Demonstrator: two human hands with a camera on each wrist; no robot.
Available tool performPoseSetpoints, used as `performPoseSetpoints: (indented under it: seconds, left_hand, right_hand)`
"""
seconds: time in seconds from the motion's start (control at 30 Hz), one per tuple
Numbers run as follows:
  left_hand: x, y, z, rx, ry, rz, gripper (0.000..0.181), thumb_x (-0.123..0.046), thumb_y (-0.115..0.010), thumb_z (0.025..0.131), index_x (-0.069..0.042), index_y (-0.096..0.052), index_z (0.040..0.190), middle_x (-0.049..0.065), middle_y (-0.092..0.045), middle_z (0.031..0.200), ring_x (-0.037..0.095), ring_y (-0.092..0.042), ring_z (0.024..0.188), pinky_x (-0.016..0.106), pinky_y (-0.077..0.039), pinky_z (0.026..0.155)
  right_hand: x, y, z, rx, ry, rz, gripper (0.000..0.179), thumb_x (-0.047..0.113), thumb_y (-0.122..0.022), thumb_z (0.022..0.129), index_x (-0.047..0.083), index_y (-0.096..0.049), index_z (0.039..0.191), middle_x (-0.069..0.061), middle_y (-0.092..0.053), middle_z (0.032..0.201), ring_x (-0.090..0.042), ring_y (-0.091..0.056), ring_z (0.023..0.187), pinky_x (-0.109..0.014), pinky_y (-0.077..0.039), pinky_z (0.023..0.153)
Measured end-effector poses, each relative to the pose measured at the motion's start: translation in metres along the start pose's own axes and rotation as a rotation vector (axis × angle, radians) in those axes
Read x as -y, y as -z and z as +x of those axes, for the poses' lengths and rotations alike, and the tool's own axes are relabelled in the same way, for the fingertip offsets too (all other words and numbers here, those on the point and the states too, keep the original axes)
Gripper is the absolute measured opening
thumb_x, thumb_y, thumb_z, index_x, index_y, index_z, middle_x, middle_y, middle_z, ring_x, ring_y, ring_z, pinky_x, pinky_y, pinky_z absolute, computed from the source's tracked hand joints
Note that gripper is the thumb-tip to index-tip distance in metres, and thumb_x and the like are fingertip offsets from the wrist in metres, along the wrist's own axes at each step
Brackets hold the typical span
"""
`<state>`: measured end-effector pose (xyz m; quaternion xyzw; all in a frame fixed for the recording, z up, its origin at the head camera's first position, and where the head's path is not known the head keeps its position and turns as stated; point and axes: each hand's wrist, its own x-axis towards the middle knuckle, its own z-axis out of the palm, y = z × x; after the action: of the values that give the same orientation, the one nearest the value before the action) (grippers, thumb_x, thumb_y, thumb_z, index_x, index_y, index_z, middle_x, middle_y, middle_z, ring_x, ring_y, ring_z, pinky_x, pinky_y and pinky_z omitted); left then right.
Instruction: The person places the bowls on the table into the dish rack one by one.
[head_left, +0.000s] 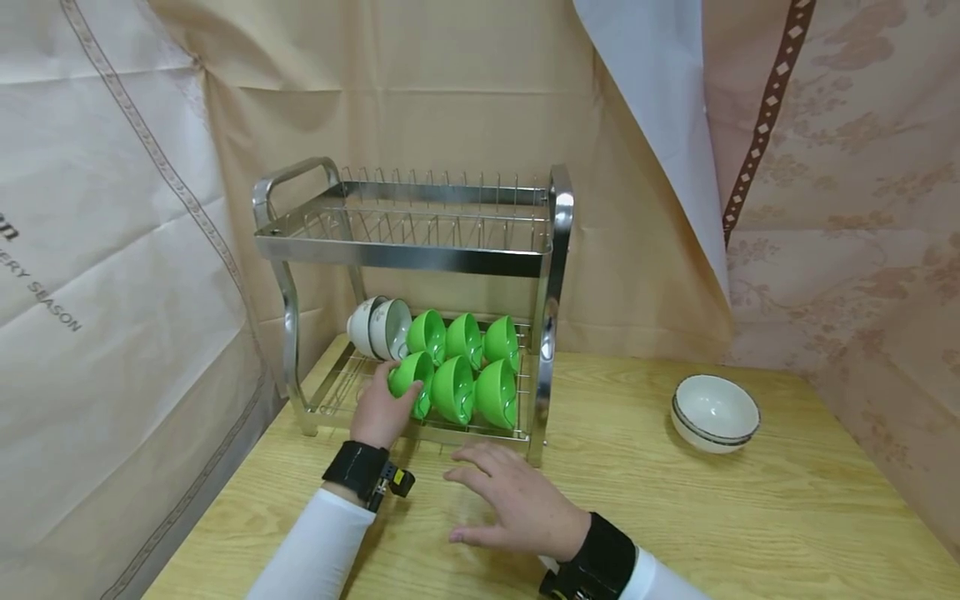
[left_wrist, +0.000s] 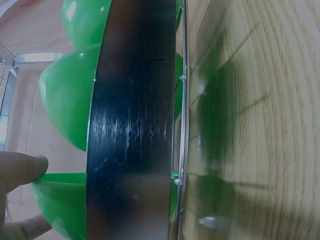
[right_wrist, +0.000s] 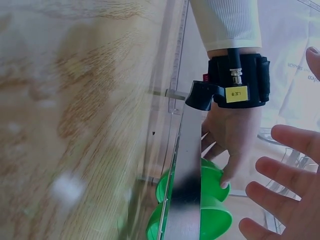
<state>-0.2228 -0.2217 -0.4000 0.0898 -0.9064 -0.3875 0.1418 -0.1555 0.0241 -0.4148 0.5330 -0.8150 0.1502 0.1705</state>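
Note:
My left hand [head_left: 381,410] pinches the rim of a green bowl [head_left: 412,377], the leftmost of the front row on the lower shelf of a metal dish rack [head_left: 397,254]. In the left wrist view the thumb lies at the rim of that green bowl [left_wrist: 62,205], partly hidden by the rack's front bar [left_wrist: 132,120]. More green bowls [head_left: 453,390] stand on edge beside and behind it. Two white bowls [head_left: 390,329] lean at the back left. My right hand [head_left: 517,504] hovers over the table before the rack, fingers spread and holding nothing.
Stacked white bowls [head_left: 716,408] with dark rims stand on the wooden table [head_left: 615,500] at the right. The rack's upper tier [head_left: 450,221] has upright wire dividers. Cloth sheets [head_left: 465,108] hang behind and at both sides.

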Motion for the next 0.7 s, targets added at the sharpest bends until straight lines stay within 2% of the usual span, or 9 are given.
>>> performPoseSetpoints:
  seconds: [0.3, 0.53, 0.7]
  left_hand:
    - [0.0023, 0.0023, 0.0013, -0.017, -0.017, 0.009, 0.058, -0.037, -0.056, 0.097, -0.003, -0.040, 0.141, 0.028, -0.051, 0.129, 0.040, -0.049, 0.111, 0.059, -0.045, 0.090]
    - [0.0024, 0.0036, 0.0021, -0.017, -0.013, 0.009, 0.058, -0.038, -0.054, 0.098, -0.004, -0.039, 0.142, 0.027, -0.046, 0.133, 0.041, -0.044, 0.116, 0.060, -0.042, 0.094]
    - [0.0047, 0.0049, 0.0019, 0.005, -0.012, -0.007, 0.060, -0.039, -0.053, 0.098, -0.004, -0.037, 0.144, 0.027, -0.041, 0.138, 0.041, -0.040, 0.119, 0.061, -0.039, 0.097]
  right_hand:
    - [-0.0004, 0.0002, -0.0023, 0.005, -0.008, 0.011, 0.064, 0.064, -0.057, 0.086, 0.019, -0.053, 0.132, -0.003, -0.045, 0.142, -0.016, -0.034, 0.130, -0.049, -0.039, 0.105]
    - [-0.0006, 0.0014, -0.0029, 0.004, -0.012, 0.021, 0.063, 0.062, -0.059, 0.086, 0.019, -0.053, 0.131, -0.002, -0.045, 0.141, -0.015, -0.034, 0.129, -0.048, -0.038, 0.106]
    - [-0.0002, 0.0025, -0.0029, -0.002, -0.006, 0.014, 0.063, 0.063, -0.058, 0.086, 0.019, -0.053, 0.131, -0.002, -0.047, 0.140, -0.016, -0.034, 0.129, -0.047, -0.037, 0.106]
